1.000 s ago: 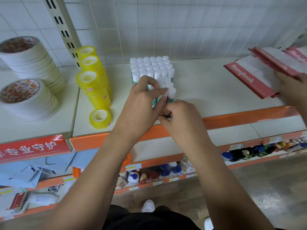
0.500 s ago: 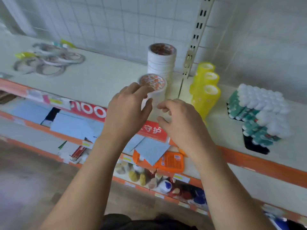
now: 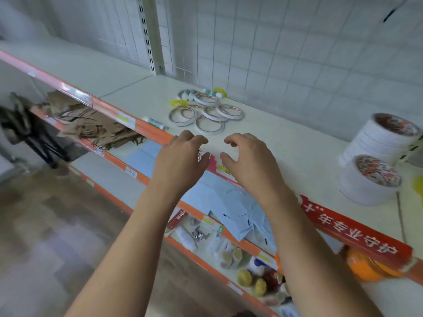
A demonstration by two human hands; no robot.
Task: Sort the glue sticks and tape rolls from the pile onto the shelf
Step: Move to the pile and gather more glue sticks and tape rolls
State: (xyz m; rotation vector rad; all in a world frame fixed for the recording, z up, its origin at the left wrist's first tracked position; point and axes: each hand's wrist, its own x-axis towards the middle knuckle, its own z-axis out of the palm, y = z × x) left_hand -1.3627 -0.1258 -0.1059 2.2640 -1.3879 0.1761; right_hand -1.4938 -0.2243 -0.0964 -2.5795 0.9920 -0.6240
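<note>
A pile of thin white tape rolls [image 3: 206,113] lies on the white shelf [image 3: 286,143], with a yellow tape roll [image 3: 220,91] and a few small glue sticks [image 3: 211,92] at its far side. A single glue stick [image 3: 155,123] lies near the shelf's orange front edge. My left hand [image 3: 182,159] and my right hand [image 3: 248,157] hover side by side over the front edge, just short of the pile. Their fingers are loosely curled and hold nothing.
Two stacks of wide white tape rolls [image 3: 377,161] stand at the right. The lower shelf holds blue paper bags [image 3: 229,202] and brown paper bags [image 3: 98,126]. Small bottles [image 3: 251,277] fill the shelf below. A metal upright [image 3: 148,35] runs up the tiled wall.
My view has swung left from the sorted glue sticks and yellow rolls to the pile. Both hands left the glue sticks and moved left with nothing in them.
</note>
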